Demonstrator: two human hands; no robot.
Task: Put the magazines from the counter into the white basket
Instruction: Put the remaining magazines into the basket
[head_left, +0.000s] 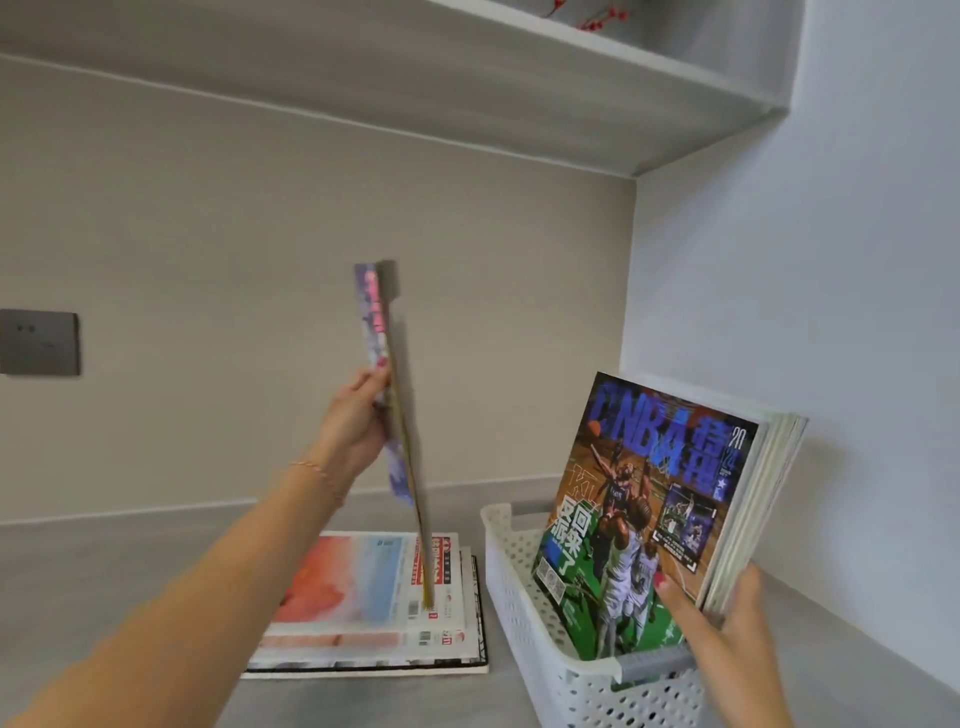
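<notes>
Left hand (358, 421) raised above the tabletop (130, 561), fingers and thumb pinching a thin magazine (397, 415) about halfway along its edge. That magazine is seen edge-on, nearly upright, top tipped slightly away to the left, clear of everything below it; pink and purple cover colours show on its left face. A thin bracelet (317, 470) sits on the left wrist.

Right hand (727, 618) at the lower right, thumb on the front cover and fingers curled behind, gripping the lower corner of a bundle of magazines (654, 493). Front cover is a basketball issue with blue title lettering. Bundle stands on end inside the white basket (524, 587), leaning back toward the right wall.

White basket: perforated plastic, on the tabletop toward its right edge, close to the corner where the two walls meet.

Stack of magazines (374, 608) lies flat on the tabletop just left of the basket, not touching it as far as can be told; top cover red, orange and pale blue.

Grey wall socket (39, 343) on the back wall at far left. Shelf (519, 93) overhead.
</notes>
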